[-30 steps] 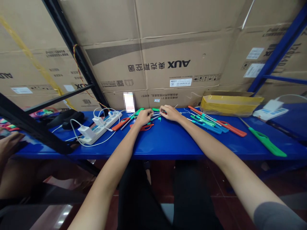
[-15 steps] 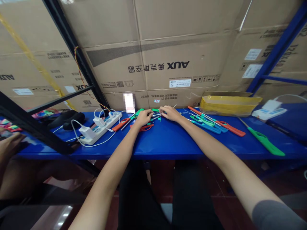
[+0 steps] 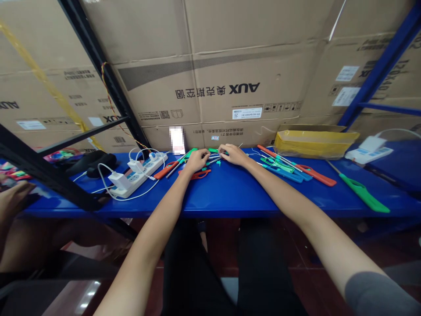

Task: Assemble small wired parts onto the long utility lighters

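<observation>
My left hand and my right hand meet over a bunch of thin metal rods on the blue table, and their fingers appear closed on the rods. A small green part lies just beyond them. Long utility lighters lie on both sides: an orange-and-green one to the left, a red one under my left hand, and an orange one and a blue one to the right. A green lighter lies further right.
A white power strip with chargers and cables stands at left, beside a black steel shelf post. A co-worker's hand shows at far left. A yellow box stands at the back right, before stacked AUX cartons.
The whole view has shifted slightly. My hands stay over the rods with no clear change in grip, and nothing on the table has visibly moved.
</observation>
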`<action>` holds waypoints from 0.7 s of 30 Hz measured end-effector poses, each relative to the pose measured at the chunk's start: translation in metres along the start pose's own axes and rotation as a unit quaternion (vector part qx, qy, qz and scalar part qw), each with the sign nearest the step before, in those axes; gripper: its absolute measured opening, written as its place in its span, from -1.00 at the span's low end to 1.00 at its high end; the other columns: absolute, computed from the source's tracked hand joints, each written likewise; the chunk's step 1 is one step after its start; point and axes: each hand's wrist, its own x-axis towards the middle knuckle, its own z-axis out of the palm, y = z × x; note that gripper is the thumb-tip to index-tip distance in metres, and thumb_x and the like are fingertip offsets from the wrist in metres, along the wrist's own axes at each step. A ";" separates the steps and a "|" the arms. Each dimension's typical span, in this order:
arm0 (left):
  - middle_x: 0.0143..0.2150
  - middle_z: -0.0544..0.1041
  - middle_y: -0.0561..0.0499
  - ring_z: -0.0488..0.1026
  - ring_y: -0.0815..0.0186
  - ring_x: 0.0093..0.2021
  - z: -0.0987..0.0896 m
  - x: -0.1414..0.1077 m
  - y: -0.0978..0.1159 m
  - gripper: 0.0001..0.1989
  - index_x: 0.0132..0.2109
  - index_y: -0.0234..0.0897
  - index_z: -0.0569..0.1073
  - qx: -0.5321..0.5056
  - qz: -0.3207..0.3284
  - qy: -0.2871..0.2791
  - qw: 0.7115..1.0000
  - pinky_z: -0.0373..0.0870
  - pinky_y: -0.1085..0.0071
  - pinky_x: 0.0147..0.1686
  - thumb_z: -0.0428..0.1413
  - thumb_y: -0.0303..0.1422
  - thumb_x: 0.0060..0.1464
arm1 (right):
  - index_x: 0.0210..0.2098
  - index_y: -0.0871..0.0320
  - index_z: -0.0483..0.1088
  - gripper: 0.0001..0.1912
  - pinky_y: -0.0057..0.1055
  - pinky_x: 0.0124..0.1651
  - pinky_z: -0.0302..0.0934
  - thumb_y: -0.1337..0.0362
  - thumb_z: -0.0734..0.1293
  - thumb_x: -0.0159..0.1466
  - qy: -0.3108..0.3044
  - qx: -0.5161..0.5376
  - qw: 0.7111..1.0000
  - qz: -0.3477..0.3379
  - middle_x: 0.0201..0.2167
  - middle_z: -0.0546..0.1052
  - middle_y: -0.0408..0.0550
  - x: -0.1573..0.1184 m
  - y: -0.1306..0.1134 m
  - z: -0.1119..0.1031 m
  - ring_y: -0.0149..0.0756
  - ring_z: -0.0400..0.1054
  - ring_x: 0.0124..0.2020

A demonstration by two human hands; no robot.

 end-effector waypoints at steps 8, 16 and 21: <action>-0.06 0.82 -0.14 0.72 0.02 -0.06 0.001 0.000 -0.003 -0.77 -0.07 -0.20 0.71 0.019 0.021 0.003 1.000 0.53 0.25 -0.01 0.14 -0.32 0.46 | 0.07 0.07 0.60 -0.81 -0.25 0.07 0.37 0.31 0.41 0.50 0.016 0.019 1.000 0.004 -0.12 0.67 0.01 0.000 -0.002 -0.002 -0.07 0.57 -0.07; -0.07 0.82 -0.14 0.72 0.02 -0.09 0.000 0.000 -0.003 -0.75 -0.08 -0.20 0.71 0.015 0.029 0.005 0.999 0.55 0.25 -0.02 0.13 -0.28 0.47 | 0.05 0.08 0.68 -0.81 -0.21 0.14 0.39 0.32 0.40 0.54 0.010 0.022 0.999 0.022 -0.10 0.71 0.06 0.002 0.000 0.001 -0.04 0.57 0.00; -0.07 0.82 -0.14 0.73 0.02 -0.07 -0.003 -0.003 0.001 -0.75 -0.08 -0.18 0.70 0.007 0.034 0.004 0.999 0.56 0.25 0.00 0.13 -0.25 0.48 | -0.02 0.08 0.70 -0.81 -0.18 0.17 0.41 0.34 0.40 0.53 0.007 0.025 1.000 0.019 -0.10 0.74 0.08 0.003 -0.001 0.000 -0.03 0.57 0.02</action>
